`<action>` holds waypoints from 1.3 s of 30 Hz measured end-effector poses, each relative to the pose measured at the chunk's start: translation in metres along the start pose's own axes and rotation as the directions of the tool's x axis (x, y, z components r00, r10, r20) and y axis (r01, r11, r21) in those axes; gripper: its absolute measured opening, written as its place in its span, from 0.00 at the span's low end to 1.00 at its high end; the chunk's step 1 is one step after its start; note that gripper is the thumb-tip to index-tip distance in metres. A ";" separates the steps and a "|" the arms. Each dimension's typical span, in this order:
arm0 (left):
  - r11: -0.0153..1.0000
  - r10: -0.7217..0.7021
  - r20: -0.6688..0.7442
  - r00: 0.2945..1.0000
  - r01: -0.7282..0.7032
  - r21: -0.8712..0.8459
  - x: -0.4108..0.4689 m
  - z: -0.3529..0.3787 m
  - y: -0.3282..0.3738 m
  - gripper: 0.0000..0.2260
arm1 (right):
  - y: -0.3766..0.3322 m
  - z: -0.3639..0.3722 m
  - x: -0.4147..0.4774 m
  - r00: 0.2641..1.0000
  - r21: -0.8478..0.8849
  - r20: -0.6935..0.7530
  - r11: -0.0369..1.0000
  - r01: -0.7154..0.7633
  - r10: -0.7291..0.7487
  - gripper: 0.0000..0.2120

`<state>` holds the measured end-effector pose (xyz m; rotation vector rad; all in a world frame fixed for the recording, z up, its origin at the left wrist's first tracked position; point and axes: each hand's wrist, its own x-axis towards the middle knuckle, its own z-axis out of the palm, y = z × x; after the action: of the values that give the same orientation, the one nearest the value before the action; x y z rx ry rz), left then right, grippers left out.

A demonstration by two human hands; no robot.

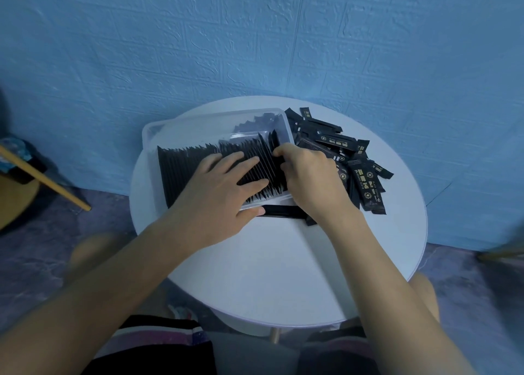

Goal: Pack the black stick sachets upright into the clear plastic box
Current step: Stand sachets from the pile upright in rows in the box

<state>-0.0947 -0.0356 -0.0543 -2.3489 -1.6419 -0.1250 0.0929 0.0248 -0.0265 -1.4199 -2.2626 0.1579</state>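
While the left hand [224, 187] lies flat on the row of black stick sachets [187, 170] standing upright in the clear plastic box [149, 139], its fingers [246, 163] are straight and slightly spread over their top edges, and the thumb reaches the box's near rim. The right hand [307, 176] is at the right end of that row, its fingers [283, 150] curled close together and pinching the last few sachets there.

Just right of the box a loose heap of matching black sachets [340, 142] lies flat. Gold print on them reads "BLACK COFFEE" beside a round gold emblem; the smaller writing is too fine to read. One single flat sachet [280, 211] lies just in front of the box.

The box sits on a round white bench [283, 261]. Behind the box rises a blue wall embossed with a brick pattern [255, 34], and below the bench is a mottled grey-purple floor [37, 247].
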 end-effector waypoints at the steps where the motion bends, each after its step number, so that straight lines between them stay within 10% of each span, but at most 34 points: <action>1: 1.000 -0.003 -0.006 1.000 0.003 -0.004 -0.001 -0.001 -0.002 0.26 | -0.002 -0.002 -0.002 1.000 0.016 -0.006 1.000 0.010 -0.010 0.18; 15: 0.988 0.033 -0.138 0.990 -0.053 -0.147 -0.012 0.004 -0.015 0.19 | 0.024 -0.015 -0.038 0.992 0.404 0.111 0.909 -0.100 0.059 0.23; 20: 0.983 0.031 -0.164 0.986 -0.061 -0.176 -0.010 0.004 -0.016 0.19 | 0.040 -0.006 -0.060 0.992 0.065 0.112 0.996 -0.061 0.053 0.18; 39: 0.974 0.091 -0.136 0.987 -0.117 -0.196 -0.015 -0.002 -0.015 0.21 | 0.054 0.005 -0.062 0.989 -0.058 0.061 0.989 -0.133 0.137 0.13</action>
<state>-0.1137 -0.0450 -0.0535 -2.5123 -1.5065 -0.4309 0.1573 -0.0041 -0.0690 -1.6191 -2.2377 0.1896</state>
